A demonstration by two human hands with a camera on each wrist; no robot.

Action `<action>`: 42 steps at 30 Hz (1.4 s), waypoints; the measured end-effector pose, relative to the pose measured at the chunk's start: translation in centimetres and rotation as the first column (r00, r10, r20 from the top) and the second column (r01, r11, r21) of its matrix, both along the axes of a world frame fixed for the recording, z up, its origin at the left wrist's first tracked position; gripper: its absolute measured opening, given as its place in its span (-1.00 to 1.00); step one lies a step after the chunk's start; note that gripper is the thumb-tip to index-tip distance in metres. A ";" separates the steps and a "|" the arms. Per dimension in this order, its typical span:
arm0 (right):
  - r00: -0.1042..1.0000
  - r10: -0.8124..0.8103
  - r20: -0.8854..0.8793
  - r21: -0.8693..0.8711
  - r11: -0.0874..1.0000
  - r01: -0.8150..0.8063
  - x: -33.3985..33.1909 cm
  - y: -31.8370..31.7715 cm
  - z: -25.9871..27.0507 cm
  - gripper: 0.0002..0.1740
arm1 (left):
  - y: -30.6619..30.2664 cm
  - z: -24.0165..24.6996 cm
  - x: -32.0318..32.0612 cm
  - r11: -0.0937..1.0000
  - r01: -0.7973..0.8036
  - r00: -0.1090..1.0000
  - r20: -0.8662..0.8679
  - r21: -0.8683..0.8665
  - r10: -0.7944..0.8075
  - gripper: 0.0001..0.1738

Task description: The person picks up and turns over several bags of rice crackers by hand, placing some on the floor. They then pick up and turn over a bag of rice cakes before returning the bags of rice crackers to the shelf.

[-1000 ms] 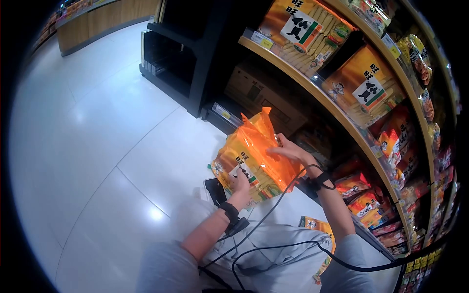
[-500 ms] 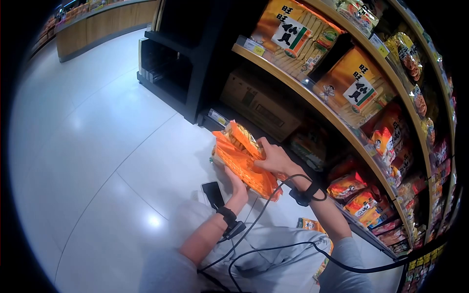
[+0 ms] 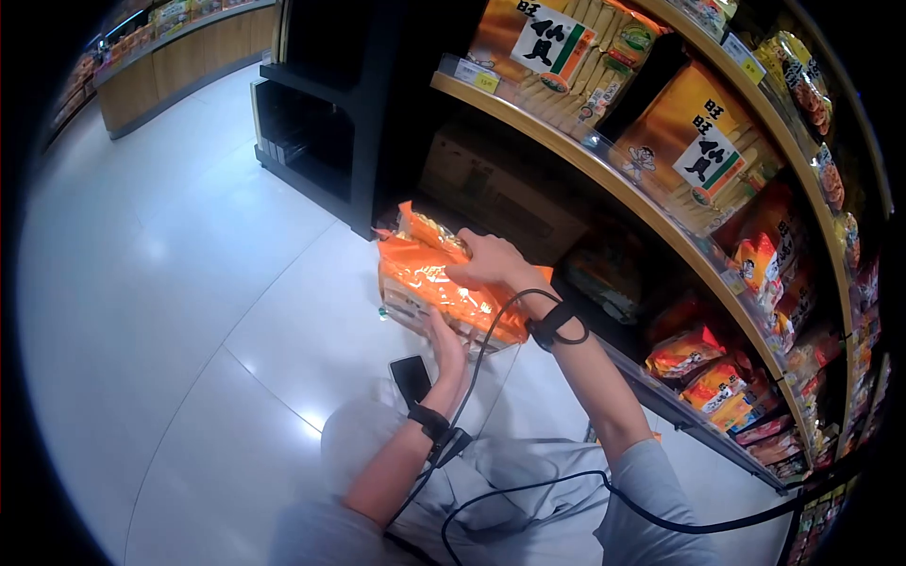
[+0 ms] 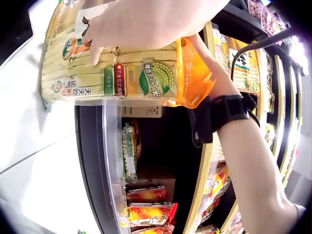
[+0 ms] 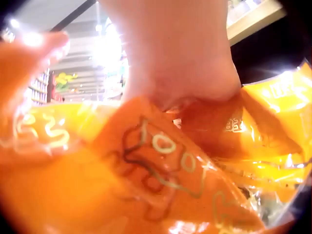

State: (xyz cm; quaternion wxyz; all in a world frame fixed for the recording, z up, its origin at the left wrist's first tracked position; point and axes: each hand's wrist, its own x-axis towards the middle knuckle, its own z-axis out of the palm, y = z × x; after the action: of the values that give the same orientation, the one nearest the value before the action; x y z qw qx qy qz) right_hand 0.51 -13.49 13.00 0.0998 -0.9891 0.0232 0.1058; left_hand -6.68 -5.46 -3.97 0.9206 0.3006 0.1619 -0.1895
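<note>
Both hands hold a large orange bag of rice crackers (image 3: 444, 274), in the head view at mid-frame before the low shelf. Its shiny orange side faces up, and its clear printed front (image 4: 112, 78) shows in the left wrist view. My left hand (image 3: 445, 351) supports the bag from the near side, fingers lying across the printed front. From above, my right hand (image 3: 495, 262) grips the orange wrapping, thumb and fingers spread apart. Close up in the right wrist view, the orange film (image 5: 161, 170) is creased and folded under that hand.
To the right, curved shelves (image 3: 566, 123) bear more large cracker bags (image 3: 708, 156) and small red packets (image 3: 684, 349). A cardboard box (image 3: 500, 193) stands in the dark bottom shelf. A dark-screened device (image 3: 411, 379) is beside the left wrist. Black cables (image 3: 566, 481) cross the lap.
The bag has turned from its printed front to its orange side facing up, and has shifted left. My right hand has moved left with it, and my left hand has gone from the front to beneath.
</note>
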 end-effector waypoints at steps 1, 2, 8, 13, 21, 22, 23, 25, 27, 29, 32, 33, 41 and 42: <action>1.000 -0.007 -0.010 -0.003 1.000 0.007 0.7 -0.4 -0.3 -0.20 | 0.4 1.5 0.0 0.997 0.037 0.999 -0.039 0.072 -0.034 -0.18; 1.000 -0.019 -0.022 -0.009 1.000 0.019 1.1 -1.0 -0.6 -0.21 | 0.7 3.1 -0.1 0.987 0.081 0.994 -0.084 0.139 -0.070 -0.15; 0.955 0.131 0.266 -0.080 0.990 -0.113 -1.2 -1.1 0.4 -0.20 | -0.1 2.3 0.1 0.972 0.112 0.981 0.131 0.208 -0.142 -0.12; 0.907 0.263 0.330 -0.095 0.965 -0.245 -5.4 -1.7 0.8 -0.30 | -0.2 2.0 0.0 0.966 0.083 0.984 0.136 0.246 -0.119 -0.11; 0.819 0.047 0.571 0.152 0.975 -0.161 -13.7 -5.7 1.9 -0.69 | -0.9 1.7 -1.1 0.949 0.176 0.977 0.068 0.263 -0.201 -0.50; 0.820 0.041 0.571 0.152 0.976 -0.155 -14.5 -6.0 1.9 -0.69 | -1.0 1.6 -1.2 0.947 0.183 0.976 0.068 0.263 -0.207 -0.50; 0.825 0.010 0.565 0.176 0.975 -0.132 -15.3 -6.4 2.0 -0.70 | -1.0 1.5 -1.2 0.951 0.188 0.974 0.079 0.246 -0.213 -0.52; 0.801 -0.002 0.599 0.158 0.981 -0.116 -16.4 -7.2 1.7 -0.75 | -0.7 1.4 -1.2 0.954 0.190 0.972 0.094 0.231 -0.217 -0.54; 0.801 -0.010 0.599 0.153 0.983 -0.102 -17.0 -8.5 0.8 -0.75 | -0.4 1.5 -1.1 0.951 0.240 0.954 0.134 0.193 -0.267 -0.45; 0.793 -0.037 0.608 0.175 0.980 -0.089 -17.4 -9.0 0.3 -0.74 | 0.2 2.2 -1.3 0.932 0.287 0.925 0.188 0.219 -0.329 -0.36; 0.811 -0.176 0.557 0.316 0.949 -0.011 -17.7 -9.0 -0.5 -0.74 | 0.9 2.6 -1.1 0.880 0.394 0.857 0.240 0.264 -0.456 -0.19; 0.812 -0.176 0.556 0.320 0.947 -0.013 -17.8 -8.9 -0.7 -0.74 | 1.1 2.7 -0.9 0.846 0.453 0.819 0.243 0.280 -0.520 -0.10; 0.890 -0.270 0.367 0.454 0.887 0.082 -17.5 -6.8 -4.5 -0.05 | 0.8 4.3 -2.3 0.690 0.588 0.686 0.193 0.422 -0.702 0.06; 0.885 -0.297 0.358 0.463 0.880 0.108 -17.2 -6.7 -5.2 0.00 | 0.5 4.0 -2.4 0.690 0.561 0.686 0.210 0.457 -0.696 0.07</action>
State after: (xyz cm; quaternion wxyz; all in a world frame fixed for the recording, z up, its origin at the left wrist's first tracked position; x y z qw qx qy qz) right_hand -16.71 -20.24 7.82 0.3288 -0.9334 0.0832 -0.1173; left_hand -9.11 -4.99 0.01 0.7383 0.5293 -0.0969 -0.4067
